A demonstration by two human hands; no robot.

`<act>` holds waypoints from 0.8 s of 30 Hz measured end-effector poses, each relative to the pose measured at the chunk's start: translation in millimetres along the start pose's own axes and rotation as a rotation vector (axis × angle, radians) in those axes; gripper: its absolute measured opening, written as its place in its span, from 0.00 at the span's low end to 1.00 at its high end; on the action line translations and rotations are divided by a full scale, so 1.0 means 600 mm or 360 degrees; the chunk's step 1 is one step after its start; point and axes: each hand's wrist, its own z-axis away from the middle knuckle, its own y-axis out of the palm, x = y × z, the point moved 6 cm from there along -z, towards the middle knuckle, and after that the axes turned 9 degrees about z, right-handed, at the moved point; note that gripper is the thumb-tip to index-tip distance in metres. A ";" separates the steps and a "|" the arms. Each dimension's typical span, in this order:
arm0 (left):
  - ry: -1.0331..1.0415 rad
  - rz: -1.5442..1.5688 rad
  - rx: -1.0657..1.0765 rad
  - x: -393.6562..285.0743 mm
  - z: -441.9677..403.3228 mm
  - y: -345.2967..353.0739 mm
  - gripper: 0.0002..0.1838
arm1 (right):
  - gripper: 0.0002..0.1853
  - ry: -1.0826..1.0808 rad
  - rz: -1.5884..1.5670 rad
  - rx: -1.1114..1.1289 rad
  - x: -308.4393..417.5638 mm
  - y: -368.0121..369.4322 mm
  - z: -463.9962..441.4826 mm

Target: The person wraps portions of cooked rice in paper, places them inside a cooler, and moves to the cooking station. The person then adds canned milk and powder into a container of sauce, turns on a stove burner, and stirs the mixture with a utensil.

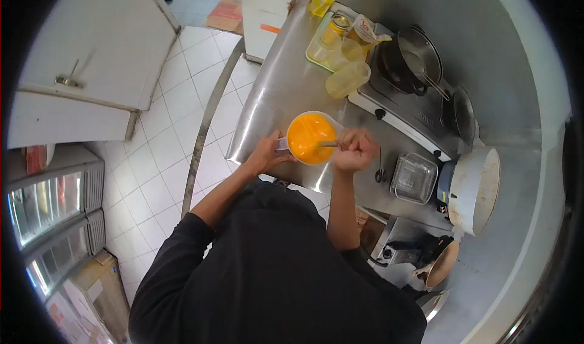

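A white cup-like container with a handle [282, 143] holds bright orange-yellow liquid [307, 131] that looks like beaten egg. My left hand [267, 154] is closed around that handle, at the left side of the container. In my right hand [356, 150], a fist grips a metal utensil [329, 143] whose lower end is sunk in the liquid, so its kind is hidden. Both hands are over the front part of the steel counter [274, 82].
Several clear plastic containers [348, 80] stand by a green tray at the back. On the right are a gas stove [398, 122] with a black pot [398, 70], a glass dish [415, 178], scissors [381, 175] and a large white pot [474, 192]. Tiled floor [164, 143] lies left.
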 end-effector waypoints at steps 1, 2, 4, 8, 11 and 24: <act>-0.0013 -0.0005 -0.0005 0.002 0.003 0.000 0.36 | 0.27 -0.0048 0.0089 -0.0032 -0.029 0.001 0.017; -0.0014 -0.0013 0.0003 0.001 0.004 0.000 0.36 | 0.28 -0.0106 0.0179 -0.0080 -0.079 0.003 0.047; -0.0038 -0.0026 0.0026 -0.006 -0.005 -0.004 0.36 | 0.26 -0.0192 0.0166 -0.0155 -0.079 0.016 0.025; 0.0033 0.0023 0.0006 -0.001 0.002 -0.001 0.36 | 0.19 -0.0063 0.0009 -0.0458 -0.036 -0.005 0.015; 0.0020 -0.0001 0.0013 -0.004 0.002 -0.001 0.36 | 0.25 -0.0107 0.0333 -0.0327 -0.086 -0.011 0.038; 0.0000 0.0030 0.0034 -0.002 0.012 0.006 0.35 | 0.24 0.0013 -0.0173 -0.0447 -0.015 -0.006 0.014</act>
